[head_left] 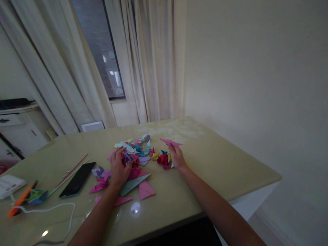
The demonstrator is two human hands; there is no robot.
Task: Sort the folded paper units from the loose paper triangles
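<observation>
My right hand (pixel 177 156) is raised a little above the table and pinches a pink folded paper piece (pixel 170 142) between thumb and fingers. My left hand (pixel 119 168) rests at the near left side of a pile of folded paper cranes (pixel 138 148), thumb and fingers apart around some magenta and purple ones. The pile mixes blue, pink, purple and pale green. Beside my right wrist lies a dark red paper crane (pixel 163 160). A grey-green folded paper (pixel 134 184) and a pink folded paper (pixel 146 190) lie flat nearer me.
A black phone (pixel 77 180) lies left of the pile, with thin pink and green sticks (pixel 70 172) beside it. Further left are an orange-handled tool (pixel 21 200), a white box (pixel 7 185) and a white cable (pixel 55 206). The table's right edge (pixel 237 152) runs near the wall.
</observation>
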